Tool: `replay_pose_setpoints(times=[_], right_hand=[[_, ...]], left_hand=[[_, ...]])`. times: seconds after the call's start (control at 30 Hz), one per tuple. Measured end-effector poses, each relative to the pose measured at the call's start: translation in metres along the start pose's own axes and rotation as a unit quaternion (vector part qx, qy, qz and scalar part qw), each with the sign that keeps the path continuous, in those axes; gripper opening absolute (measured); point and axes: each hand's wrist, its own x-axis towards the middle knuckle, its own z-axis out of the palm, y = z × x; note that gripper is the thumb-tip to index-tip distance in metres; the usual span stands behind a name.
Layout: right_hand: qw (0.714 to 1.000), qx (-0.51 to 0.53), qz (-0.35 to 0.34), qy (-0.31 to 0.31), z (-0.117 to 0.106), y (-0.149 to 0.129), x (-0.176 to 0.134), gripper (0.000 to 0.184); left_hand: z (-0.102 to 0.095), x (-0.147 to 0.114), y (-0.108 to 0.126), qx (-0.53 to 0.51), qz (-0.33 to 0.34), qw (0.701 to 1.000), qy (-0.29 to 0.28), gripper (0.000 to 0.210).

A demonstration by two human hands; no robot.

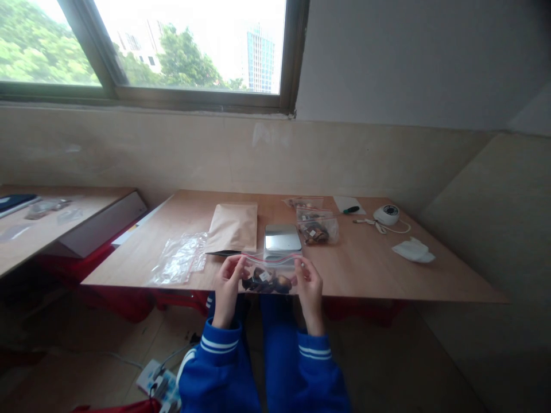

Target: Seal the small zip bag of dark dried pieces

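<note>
A clear zip bag [267, 280] with a red strip along its top hangs between my two hands at the table's front edge. Dark and brown pieces and a small white packet or label show inside it. My left hand [228, 281] pinches its upper left corner, and my right hand [309, 282] grips the upper right corner. Just beyond the bag sits a digital scale [283, 238] with a shiny metal plate, partly covered by the bag. A brown paper pouch [235, 226] lies left of the scale, with a dark, pointed object [224, 252] at its near edge.
Flat clear bags [178, 258] lie at the left of the table [361, 269]. Filled zip bags [317, 226] stand behind the scale to the right. Farther right are a green-handled tool [351, 210], a white dome camera [386, 215] and a crumpled white tissue [413, 250]. A power strip [158, 381] lies on the floor.
</note>
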Motion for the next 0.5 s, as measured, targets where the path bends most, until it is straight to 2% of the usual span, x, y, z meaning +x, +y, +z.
replay_pose_setpoints(times=[0.17, 0.37, 0.5], right_hand=[[0.999, 0.025, -0.021, 0.004, -0.0004, 0.0015, 0.0042, 0.036], [0.998, 0.049, -0.004, 0.027, -0.004, -0.001, 0.0022, 0.039], [0.999, 0.033, 0.008, 0.042, -0.0067, -0.0048, 0.0018, 0.043]], left_hand=[[-0.0022, -0.002, -0.0015, -0.016, -0.009, 1.0, 0.015, 0.025], [0.0011, -0.0067, -0.0015, -0.03, -0.012, 0.998, 0.057, 0.019], [0.0047, -0.0083, 0.0021, -0.019, -0.002, 0.999, 0.047, 0.02]])
